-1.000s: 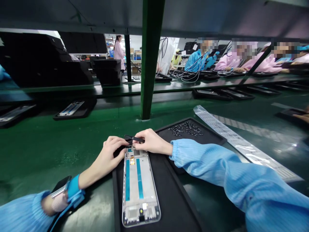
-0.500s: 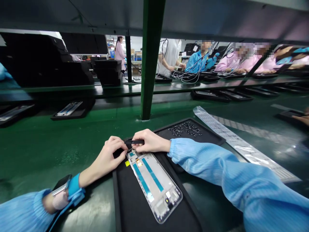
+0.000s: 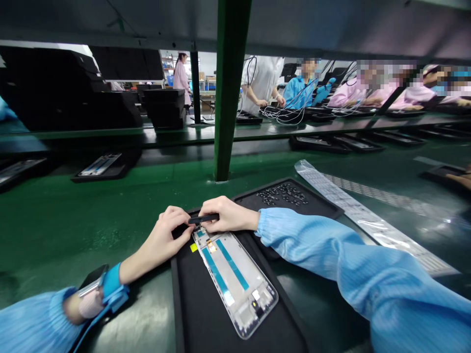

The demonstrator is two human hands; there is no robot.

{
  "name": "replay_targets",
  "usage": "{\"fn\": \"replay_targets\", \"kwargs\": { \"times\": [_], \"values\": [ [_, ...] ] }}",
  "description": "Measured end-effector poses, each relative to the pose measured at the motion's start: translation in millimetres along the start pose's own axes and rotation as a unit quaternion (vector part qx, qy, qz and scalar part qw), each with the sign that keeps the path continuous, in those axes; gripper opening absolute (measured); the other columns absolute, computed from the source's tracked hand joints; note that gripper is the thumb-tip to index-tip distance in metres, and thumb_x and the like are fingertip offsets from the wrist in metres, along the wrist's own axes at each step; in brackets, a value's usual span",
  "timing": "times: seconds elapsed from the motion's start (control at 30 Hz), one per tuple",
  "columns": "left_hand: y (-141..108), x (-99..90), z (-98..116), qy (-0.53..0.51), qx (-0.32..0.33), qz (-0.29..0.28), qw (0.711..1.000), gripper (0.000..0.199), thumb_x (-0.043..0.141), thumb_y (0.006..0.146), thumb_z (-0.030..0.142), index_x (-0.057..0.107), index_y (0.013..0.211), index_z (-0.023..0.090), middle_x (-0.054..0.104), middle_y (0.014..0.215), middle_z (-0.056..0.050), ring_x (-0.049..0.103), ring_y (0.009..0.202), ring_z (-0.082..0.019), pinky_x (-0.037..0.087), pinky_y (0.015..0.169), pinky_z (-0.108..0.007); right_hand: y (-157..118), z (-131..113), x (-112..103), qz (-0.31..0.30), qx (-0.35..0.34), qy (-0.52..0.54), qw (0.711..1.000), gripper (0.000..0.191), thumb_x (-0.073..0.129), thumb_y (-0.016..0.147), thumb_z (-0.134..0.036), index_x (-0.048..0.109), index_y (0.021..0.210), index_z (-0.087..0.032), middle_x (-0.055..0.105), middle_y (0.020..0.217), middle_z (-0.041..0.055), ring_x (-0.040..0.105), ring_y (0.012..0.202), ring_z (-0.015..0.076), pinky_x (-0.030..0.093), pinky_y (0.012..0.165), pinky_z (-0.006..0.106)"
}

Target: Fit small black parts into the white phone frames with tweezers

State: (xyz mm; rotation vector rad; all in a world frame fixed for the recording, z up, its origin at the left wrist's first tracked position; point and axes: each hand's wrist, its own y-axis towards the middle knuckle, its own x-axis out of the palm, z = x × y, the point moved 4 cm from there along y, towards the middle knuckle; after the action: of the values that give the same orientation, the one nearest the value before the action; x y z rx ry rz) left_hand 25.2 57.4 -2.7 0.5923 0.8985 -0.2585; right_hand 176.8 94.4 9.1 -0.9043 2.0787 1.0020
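Observation:
A silver phone frame (image 3: 241, 262) with two blue strips lies slanted in a black tray (image 3: 196, 309). At its far left corner, my left hand (image 3: 171, 230) is closed, its thumb and fingertips against the frame's edge. My right hand (image 3: 222, 214) grips a slim black tool (image 3: 203, 219) over the frame's far end. The tool lies nearly level, its left end close to my left fingertips; I cannot make out its exact kind. Fingers hide the spot under it. A yellow tab (image 3: 193, 248) sticks out from the frame's left edge.
Behind my right hand, another black tray (image 3: 253, 198) holds many small black parts (image 3: 283, 194). A clear plastic strip (image 3: 353, 211) stretches along the right. A green post (image 3: 230, 113) rises ahead. Further trays with phone frames (image 3: 101, 164) stand farther back, and co-workers sit beyond.
The black tool has tilted in my right hand, its left end dipping slightly toward the frame. My left hand and the phone frame have stayed almost still.

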Motion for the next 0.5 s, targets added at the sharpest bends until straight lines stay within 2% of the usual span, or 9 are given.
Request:
{"fn": "replay_targets", "kwargs": {
  "times": [0.3,0.5],
  "values": [
    [-1.1,-0.1,0.3,0.012,0.022,-0.003,1.000,0.015,0.049,0.084,0.026,0.062,0.081,0.019,0.063,0.085,-0.005,0.051,0.091,-0.021,0.042,0.078,-0.035,0.5,-1.7,2.7,-0.025,-0.011,-0.026,0.999,0.011,0.056,0.068,-0.006,0.060,0.076,-0.012,0.057,0.073,0.0012,0.050,0.066,0.0092,0.037,0.061,0.018],
    [-3.2,-2.6,6.4,0.034,0.066,0.006,0.997,0.018,0.049,0.084,0.024,0.066,0.088,0.021,0.066,0.087,-0.005,0.051,0.093,-0.022,0.040,0.080,-0.036,2.3,-8.4,0.5,-0.063,-0.006,-0.041,0.997,0.008,0.059,0.070,-0.008,0.060,0.077,-0.013,0.055,0.075,0.0002,0.049,0.067,0.0090,0.036,0.062,0.018]
  ]
}}
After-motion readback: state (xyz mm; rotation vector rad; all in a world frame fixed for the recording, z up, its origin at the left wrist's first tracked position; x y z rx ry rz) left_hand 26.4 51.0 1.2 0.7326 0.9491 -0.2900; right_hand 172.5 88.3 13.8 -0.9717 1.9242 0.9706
